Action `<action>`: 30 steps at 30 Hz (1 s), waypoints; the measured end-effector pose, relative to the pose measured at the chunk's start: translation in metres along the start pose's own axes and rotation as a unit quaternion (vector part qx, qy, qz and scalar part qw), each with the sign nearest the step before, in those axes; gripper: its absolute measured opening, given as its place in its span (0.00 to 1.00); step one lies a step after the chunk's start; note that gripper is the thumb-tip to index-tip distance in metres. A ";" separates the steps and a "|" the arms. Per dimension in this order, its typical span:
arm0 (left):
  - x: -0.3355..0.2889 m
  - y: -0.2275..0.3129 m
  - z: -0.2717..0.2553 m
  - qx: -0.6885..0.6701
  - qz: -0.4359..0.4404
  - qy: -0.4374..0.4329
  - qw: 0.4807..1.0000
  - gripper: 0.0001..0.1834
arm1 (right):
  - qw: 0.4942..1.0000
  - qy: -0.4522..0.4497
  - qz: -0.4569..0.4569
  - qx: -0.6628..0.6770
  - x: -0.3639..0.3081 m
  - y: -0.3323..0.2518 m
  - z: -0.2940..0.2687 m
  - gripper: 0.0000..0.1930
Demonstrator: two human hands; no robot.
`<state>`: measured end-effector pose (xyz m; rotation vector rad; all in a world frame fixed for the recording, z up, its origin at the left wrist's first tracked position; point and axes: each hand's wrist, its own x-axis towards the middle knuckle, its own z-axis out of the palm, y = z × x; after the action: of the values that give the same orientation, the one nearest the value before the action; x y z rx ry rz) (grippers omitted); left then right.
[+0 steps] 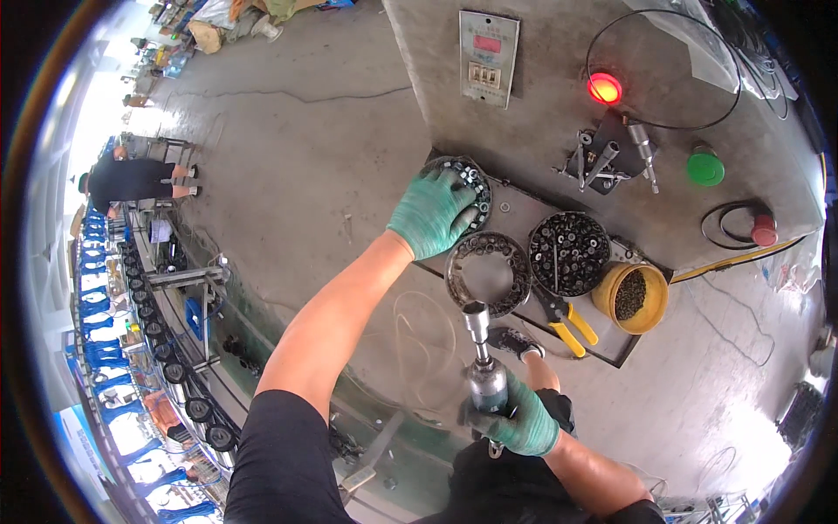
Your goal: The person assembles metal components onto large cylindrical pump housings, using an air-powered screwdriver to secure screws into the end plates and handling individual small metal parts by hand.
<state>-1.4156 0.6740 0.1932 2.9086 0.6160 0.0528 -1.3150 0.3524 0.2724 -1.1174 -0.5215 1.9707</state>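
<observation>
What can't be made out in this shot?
Head view, all:
Left hand: whether it pinches any silvery nuts; its own fingers cover the contact.
Right hand: the part of the power tool inside its grip; the hand covers it.
Yellow tub: exact kind of dark pieces; too small.
Co-worker at left: what their hands do; too far off, too small.

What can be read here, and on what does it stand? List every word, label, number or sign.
No text can be read clearly.
Panel: print too small to read.
Red display: too blurred to read.
White dials: marks too small to read.
Driver: none readable.
</observation>
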 end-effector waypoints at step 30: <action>-0.128 0.042 -0.069 -0.882 -0.341 0.249 0.211 0.25 | 0.990 -0.115 0.043 0.064 0.020 -0.010 0.032 0.21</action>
<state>-1.5205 0.5956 0.2683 0.1201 0.8087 0.8481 -1.3437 0.3755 0.2849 -0.8515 -0.4654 2.1901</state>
